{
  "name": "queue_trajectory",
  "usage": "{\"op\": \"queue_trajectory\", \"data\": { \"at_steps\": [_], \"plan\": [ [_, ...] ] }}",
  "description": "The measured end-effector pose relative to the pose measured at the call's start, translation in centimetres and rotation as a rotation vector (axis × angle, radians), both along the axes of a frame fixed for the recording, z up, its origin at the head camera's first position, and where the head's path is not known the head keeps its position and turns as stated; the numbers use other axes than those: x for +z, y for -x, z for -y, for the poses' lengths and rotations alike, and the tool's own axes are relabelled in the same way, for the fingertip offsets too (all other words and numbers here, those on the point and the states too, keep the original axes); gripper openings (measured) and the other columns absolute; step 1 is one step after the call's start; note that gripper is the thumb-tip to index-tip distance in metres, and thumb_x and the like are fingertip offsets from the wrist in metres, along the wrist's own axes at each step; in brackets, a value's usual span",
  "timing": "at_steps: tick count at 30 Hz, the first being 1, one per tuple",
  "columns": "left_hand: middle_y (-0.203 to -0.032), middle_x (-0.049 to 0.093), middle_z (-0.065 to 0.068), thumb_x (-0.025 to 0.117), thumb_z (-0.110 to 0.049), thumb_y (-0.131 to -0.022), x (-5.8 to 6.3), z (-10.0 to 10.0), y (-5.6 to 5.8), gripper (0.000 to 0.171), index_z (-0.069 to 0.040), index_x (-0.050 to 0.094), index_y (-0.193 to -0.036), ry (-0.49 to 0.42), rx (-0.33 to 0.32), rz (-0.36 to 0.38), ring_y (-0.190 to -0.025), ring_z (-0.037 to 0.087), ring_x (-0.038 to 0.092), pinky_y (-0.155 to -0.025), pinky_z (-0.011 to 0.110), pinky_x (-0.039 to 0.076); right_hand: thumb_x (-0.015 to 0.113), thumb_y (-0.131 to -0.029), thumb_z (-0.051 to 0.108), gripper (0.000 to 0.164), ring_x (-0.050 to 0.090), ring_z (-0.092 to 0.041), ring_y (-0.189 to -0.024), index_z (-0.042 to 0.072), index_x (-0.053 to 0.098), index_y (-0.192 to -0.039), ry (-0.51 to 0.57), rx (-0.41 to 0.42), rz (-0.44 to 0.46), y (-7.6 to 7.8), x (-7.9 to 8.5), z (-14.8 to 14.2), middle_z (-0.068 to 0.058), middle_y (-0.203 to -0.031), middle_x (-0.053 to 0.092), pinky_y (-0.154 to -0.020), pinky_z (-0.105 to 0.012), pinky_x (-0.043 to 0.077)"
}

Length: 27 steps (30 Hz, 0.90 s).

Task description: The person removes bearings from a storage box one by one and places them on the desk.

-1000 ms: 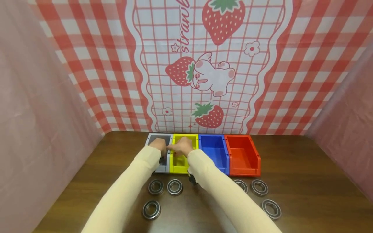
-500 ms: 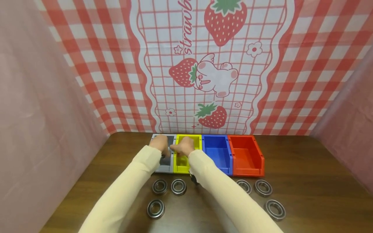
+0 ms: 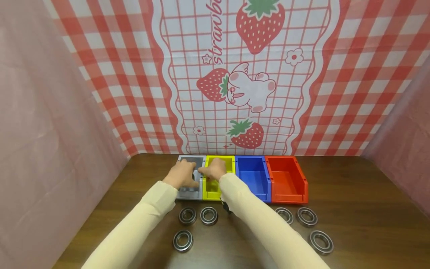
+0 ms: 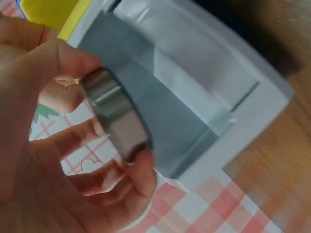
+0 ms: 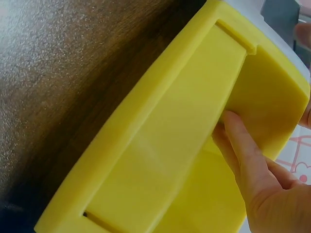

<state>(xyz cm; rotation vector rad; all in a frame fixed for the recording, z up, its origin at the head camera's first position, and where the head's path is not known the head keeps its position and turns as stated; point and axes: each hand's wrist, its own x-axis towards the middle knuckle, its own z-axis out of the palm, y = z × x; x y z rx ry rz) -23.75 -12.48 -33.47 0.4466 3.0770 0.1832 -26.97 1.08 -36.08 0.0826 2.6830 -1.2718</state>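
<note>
A metal ball bearing is pinched on edge between the thumb and fingertips of my left hand. That hand is over the grey bin, whose inside shows behind the bearing in the left wrist view. My right hand is at the yellow bin beside it. In the right wrist view, its fingers stretch down into the yellow bin, and no object shows in them. The head view shows its thumb side pointing toward the grey bin.
A blue bin and a red bin continue the row. Loose bearings lie on the wooden table: three at the front left, including one bearing, and several at the front right, one bearing among them. A patterned cloth stands behind.
My left hand has turned and its fingers have spread, where before they curled downward over the grey bin. The right hand stays at the yellow bin. The whole head view has shifted slightly.
</note>
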Motion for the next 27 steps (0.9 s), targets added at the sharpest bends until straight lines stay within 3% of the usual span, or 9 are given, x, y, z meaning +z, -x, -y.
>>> {"op": "queue_trajectory", "data": {
  "at_steps": [7, 13, 19, 27],
  "plan": [
    [-0.103, 0.06, 0.021, 0.078, -0.034, -0.07, -0.6, 0.4, -2.5, 0.062, -0.005, 0.062, -0.122, 0.003, -0.059, -0.139, -0.098, 0.039, 0.058, -0.072, 0.05, 0.057, 0.08, -0.079, 0.029, 0.039, 0.066, -0.018, -0.055, -0.004, 0.065, -0.092, 0.018, -0.01, -0.025, -0.2, -0.1, 0.2, -0.014, -0.076, 0.069, -0.049, -0.021, 0.047],
    [-0.102, 0.06, 0.022, 0.078, -0.034, -0.067, -1.0, 0.3, -5.3, 0.057, -0.007, 0.063, -0.115, 0.004, -0.136, -0.231, -0.09, 0.035, 0.057, -0.064, 0.048, 0.056, 0.08, -0.079, 0.029, 0.033, 0.067, -0.019, -0.054, -0.001, 0.066, -0.08, 0.004, -0.002, -0.038, -0.1, -0.2, 0.2, -0.012, -0.066, 0.069, -0.047, -0.021, 0.045],
    [-0.109, 0.06, 0.022, 0.079, -0.035, -0.068, -1.4, -0.3, -7.5, 0.059, -0.007, 0.062, -0.117, 0.006, -0.19, -0.239, -0.097, 0.035, 0.057, -0.066, 0.049, 0.057, 0.081, -0.078, 0.028, 0.033, 0.06, -0.015, -0.049, -0.002, 0.067, -0.081, 0.03, -0.021, -0.03, 0.0, -0.2, 0.2, -0.014, -0.071, 0.07, -0.045, -0.02, 0.043],
    [-0.111, 0.06, 0.012, 0.077, -0.037, -0.067, -2.0, -1.3, -9.8, 0.059, -0.011, 0.061, -0.118, 0.046, -0.246, -0.225, -0.096, 0.031, 0.059, -0.064, 0.043, 0.057, 0.08, -0.079, 0.03, 0.032, 0.055, -0.013, -0.049, 0.0, 0.067, -0.079, 0.03, -0.023, -0.021, 0.2, -0.5, 0.3, -0.007, -0.063, 0.062, -0.047, -0.021, 0.043]
  ]
}}
